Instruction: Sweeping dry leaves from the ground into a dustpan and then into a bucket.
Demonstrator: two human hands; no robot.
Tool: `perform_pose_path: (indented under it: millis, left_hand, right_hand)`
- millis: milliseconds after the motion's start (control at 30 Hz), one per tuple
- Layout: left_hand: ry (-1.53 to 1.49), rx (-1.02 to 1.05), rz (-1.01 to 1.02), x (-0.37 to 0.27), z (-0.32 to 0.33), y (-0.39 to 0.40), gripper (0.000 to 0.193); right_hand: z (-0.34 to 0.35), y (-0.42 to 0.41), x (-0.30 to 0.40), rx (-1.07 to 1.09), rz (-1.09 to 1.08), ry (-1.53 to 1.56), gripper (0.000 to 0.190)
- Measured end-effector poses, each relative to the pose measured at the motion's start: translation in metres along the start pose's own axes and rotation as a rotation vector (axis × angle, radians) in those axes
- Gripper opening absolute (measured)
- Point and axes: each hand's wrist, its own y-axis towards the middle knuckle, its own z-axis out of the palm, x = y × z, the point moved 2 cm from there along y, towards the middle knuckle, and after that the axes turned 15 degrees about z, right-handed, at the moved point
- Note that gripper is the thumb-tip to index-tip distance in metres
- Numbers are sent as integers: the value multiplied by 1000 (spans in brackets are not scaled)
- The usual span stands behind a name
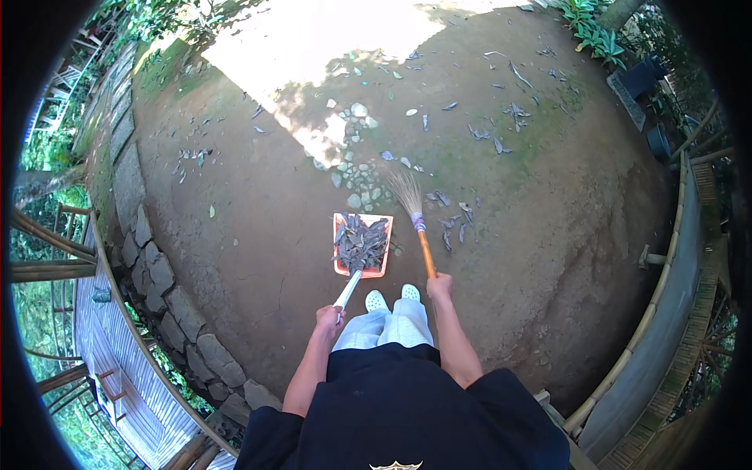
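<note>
My left hand (330,319) grips the white handle (349,290) of an orange dustpan (361,273). Dry dark leaves (359,244) are heaped in the pan, some poking past its rim. In my right hand (440,286) is the orange-brown handle of a stick broom (427,252). Its fanned bristles (404,188) point away from me, just beyond the pan's right side and close to a patch of embedded stones (361,179). Several loose dry leaves (452,220) lie on the dirt to the right of the broom.
More fallen leaves (517,114) are scattered farther out, with a small cluster (192,157) at left. A flat-stone border (187,314) curves along the left beside a bamboo platform (117,352). At right stands a bamboo-topped wall (652,329); a dark bucket (658,143) is beyond it.
</note>
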Motion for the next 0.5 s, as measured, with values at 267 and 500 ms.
perform_pose_path:
  millis: [267, 500]
  left_hand:
    - [-105, -69, -30, -14, 2, 11, 21]
    - [-174, -92, -59, -42, 23, 21, 21]
  right_hand:
    - [-42, -97, 36, 23, -304, -79, 18]
    - [28, 32, 111, 355, -97, 257, 32]
